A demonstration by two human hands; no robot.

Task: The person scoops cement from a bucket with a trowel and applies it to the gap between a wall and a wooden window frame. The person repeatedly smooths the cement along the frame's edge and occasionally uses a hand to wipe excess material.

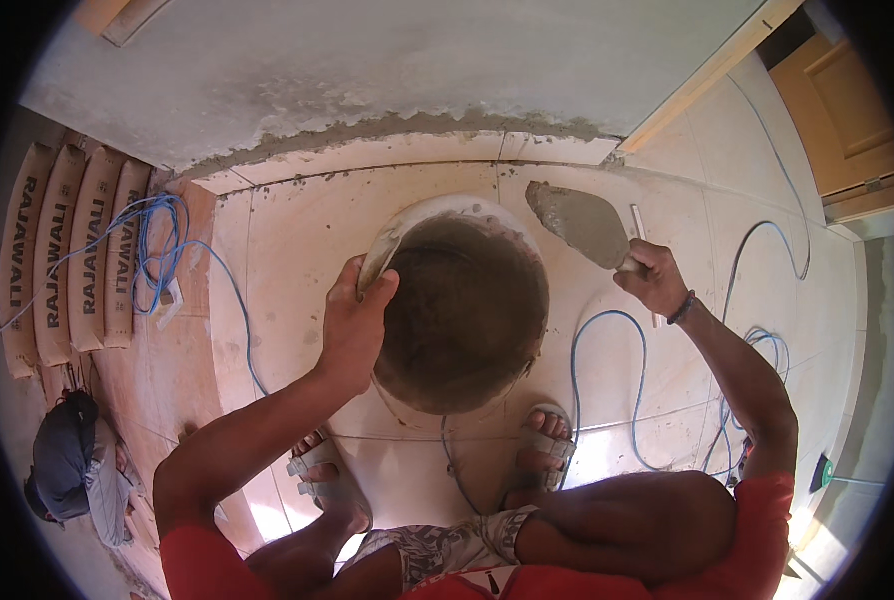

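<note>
Left hand (pixel 359 325): fingers grasping left rim of the bucket (pixel 507 232), thumb at its mouth.
Right hand (pixel 655 280): fingers closed round the trowel (pixel 579 225) handle; dark band (pixel 681 307) on wrist.
Trowel: held beyond the bucket's right side, apart from it; blade points left and away from the person, coated in grey mortar.
Bucket: on the tiled floor (pixel 297 250), between the person and the wall (pixel 367 70), just ahead of the sandalled feet. Inside is dark and smeared; fill depth, can't tell.
Wall base: row of pale tiles (pixel 397 150), rough mortar band (pixel 387 132) along its top edge.
Metal strip: pale strip (pixel 638 222) lying on floor, partly behind right hand.
Left side: four brown sacks (pixel 62 250) side by side, coiled blue cable (pixel 167 235) partly over them.
Right side: second blue cable run (pixel 610 315) looping across floor; wooden door (pixel 847 110) at upper right.
</note>
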